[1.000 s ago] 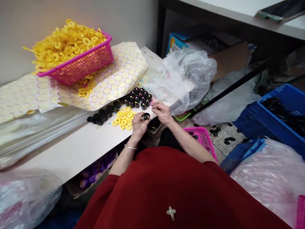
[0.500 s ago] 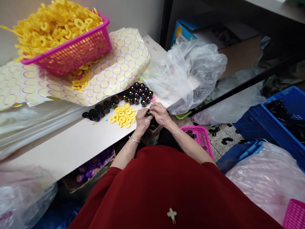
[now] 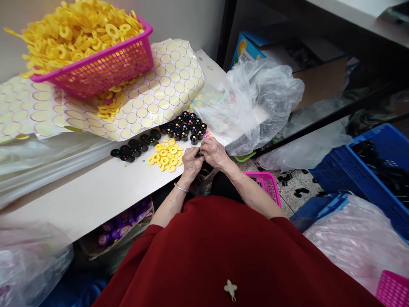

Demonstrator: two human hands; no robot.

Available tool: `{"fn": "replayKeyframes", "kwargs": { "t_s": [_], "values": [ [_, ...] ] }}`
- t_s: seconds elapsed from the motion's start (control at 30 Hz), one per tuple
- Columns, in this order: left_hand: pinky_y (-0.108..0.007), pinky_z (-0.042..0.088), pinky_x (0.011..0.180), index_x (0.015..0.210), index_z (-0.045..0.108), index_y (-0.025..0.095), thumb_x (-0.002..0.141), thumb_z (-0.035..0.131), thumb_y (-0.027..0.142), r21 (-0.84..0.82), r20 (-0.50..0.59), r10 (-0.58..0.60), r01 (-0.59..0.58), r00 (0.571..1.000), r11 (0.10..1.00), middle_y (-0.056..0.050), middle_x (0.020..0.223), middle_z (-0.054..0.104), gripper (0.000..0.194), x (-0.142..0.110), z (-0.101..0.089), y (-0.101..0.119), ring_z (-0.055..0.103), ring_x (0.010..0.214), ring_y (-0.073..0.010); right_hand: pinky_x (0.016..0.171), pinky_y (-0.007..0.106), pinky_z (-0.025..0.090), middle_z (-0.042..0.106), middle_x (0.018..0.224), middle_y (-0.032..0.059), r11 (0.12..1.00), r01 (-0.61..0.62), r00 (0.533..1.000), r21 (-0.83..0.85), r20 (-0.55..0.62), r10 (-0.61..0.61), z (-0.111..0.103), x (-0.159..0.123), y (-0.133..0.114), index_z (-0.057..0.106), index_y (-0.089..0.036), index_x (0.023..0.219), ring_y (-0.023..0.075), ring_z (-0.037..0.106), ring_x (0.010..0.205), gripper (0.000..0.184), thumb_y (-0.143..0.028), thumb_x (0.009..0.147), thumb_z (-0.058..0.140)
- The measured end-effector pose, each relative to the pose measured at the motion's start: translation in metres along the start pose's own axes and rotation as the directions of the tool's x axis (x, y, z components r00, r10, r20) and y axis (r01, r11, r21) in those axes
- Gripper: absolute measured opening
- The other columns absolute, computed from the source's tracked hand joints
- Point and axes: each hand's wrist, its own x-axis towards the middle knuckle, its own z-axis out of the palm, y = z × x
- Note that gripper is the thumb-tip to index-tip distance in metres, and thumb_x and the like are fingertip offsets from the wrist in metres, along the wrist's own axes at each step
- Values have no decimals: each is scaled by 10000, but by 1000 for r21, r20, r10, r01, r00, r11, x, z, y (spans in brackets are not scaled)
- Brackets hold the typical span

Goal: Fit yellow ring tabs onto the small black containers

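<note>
Both hands meet at the table's front edge around a small black plastic piece (image 3: 199,153), mostly hidden by the fingers. My left hand (image 3: 192,162) is closed on its left side. My right hand (image 3: 214,152) pinches it from the right and above. Just left of the hands lies a pile of yellow plastic rings (image 3: 164,156). Behind them stands a cluster of black round cups (image 3: 184,126) with small coloured dots in their tops. A row of plain black pieces (image 3: 129,149) runs leftward along the sticker sheets.
A pink basket (image 3: 105,68) heaped with yellow ring pieces sits on sticker sheets (image 3: 137,106). Clear plastic bags (image 3: 265,98) bulge at the right. Below are a pink basket (image 3: 271,187) and a blue crate (image 3: 338,166) holding black parts. A shelf edge (image 3: 361,21) juts in overhead.
The view has shifted slightly. Both hands stay together at the table edge on the black piece, which is now more covered by the fingers.
</note>
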Motion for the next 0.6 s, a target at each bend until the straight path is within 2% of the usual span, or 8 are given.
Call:
{"fn": "replayKeyframes", "kwargs": {
  "t_s": [0.1, 0.17, 0.23, 0.33, 0.43, 0.5, 0.6],
  "values": [
    [-314, 425, 736, 810, 660, 218, 637, 642, 220, -15, 10, -22, 22, 1000, 1000, -12, 745, 637, 174, 0, 1, -2, 524, 751, -183, 755, 328, 435, 601, 791, 31, 959, -63, 996, 275, -44, 78, 3, -3, 8, 655, -196, 701, 178, 518, 815, 104, -157, 741, 567],
    [-316, 424, 735, 810, 660, 216, 632, 663, 258, -27, 12, -31, 31, 999, 999, -15, 750, 637, 183, 1, 1, -2, 526, 751, -185, 769, 320, 447, 615, 815, 19, 880, -94, 989, 466, -57, 136, 4, -7, 12, 668, -196, 762, 168, 546, 821, 80, -213, 711, 609],
    [-317, 425, 735, 815, 661, 211, 625, 676, 273, -36, 1, -48, 48, 999, 998, -20, 761, 637, 200, 1, 0, -1, 528, 751, -185, 745, 306, 454, 626, 824, 13, 795, -138, 969, 591, -87, 233, 4, -13, 14, 673, -193, 801, 157, 557, 798, 153, -279, 677, 645],
    [-315, 421, 733, 820, 658, 208, 620, 672, 263, -17, -47, -96, 95, 994, 995, -21, 771, 624, 208, 3, -4, 3, 531, 757, -185, 699, 291, 447, 630, 755, 0, 705, -235, 892, 669, -140, 430, 3, -29, 18, 673, -189, 758, 139, 546, 710, 190, -339, 642, 667],
    [-306, 393, 684, 733, 628, 205, 637, 631, 238, 34, -131, -146, 151, 981, 988, -6, 689, 559, 102, 7, -10, 8, 502, 692, -171, 658, 284, 428, 614, 652, -17, 631, -333, 791, 701, -156, 592, 1, -54, 25, 670, -183, 684, 124, 521, 625, 169, -340, 623, 666],
    [-302, 371, 655, 678, 593, 207, 641, 612, 227, 58, -178, -168, 181, 969, 982, 6, 642, 511, 47, 11, -13, 8, 475, 647, -160, 610, 272, 407, 589, 598, -27, 587, -389, 735, 710, -145, 662, 2, -75, 31, 670, -181, 659, 112, 492, 573, 175, -348, 608, 675],
    [-305, 352, 647, 665, 566, 211, 634, 617, 228, 76, -212, -189, 209, 959, 975, 13, 627, 486, 62, 21, -14, 4, 464, 635, -161, 558, 263, 385, 576, 561, -25, 516, -453, 667, 727, -107, 737, 4, -107, 38, 665, -179, 627, 106, 470, 530, 203, -375, 580, 697]
  ]
}}
